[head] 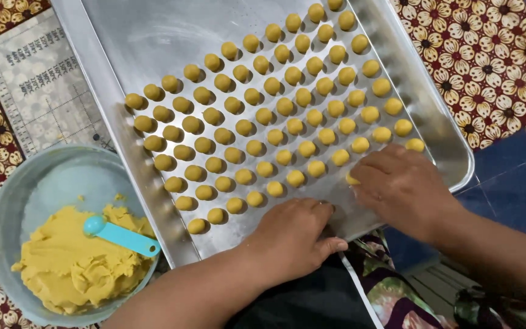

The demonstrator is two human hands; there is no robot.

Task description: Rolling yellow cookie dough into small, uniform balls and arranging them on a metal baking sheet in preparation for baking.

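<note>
Left edge: gridded cutting mat (38, 85), cut off by the frame, print too small to make out. Grey round bowl (7, 207), bottom rim cropped, holds a rough yellow dough mass (74, 268); turquoise plastic measuring spoon (120, 234) lies on the dough, its bowl end up-left. Shiny metal tray (147, 42), top cut off, carries slanted rows of small smooth yellow dough balls (275, 119). Left hand (293, 234) rests curled on the tray's near edge, fingertips tucked under, holding nothing visible. Right hand (403, 186) presses fingers down on one dough ball (352, 180), mostly hidden beneath. Floral patterned cloth (488, 61) at right, blue floor tiles (518, 170) beyond.
</note>
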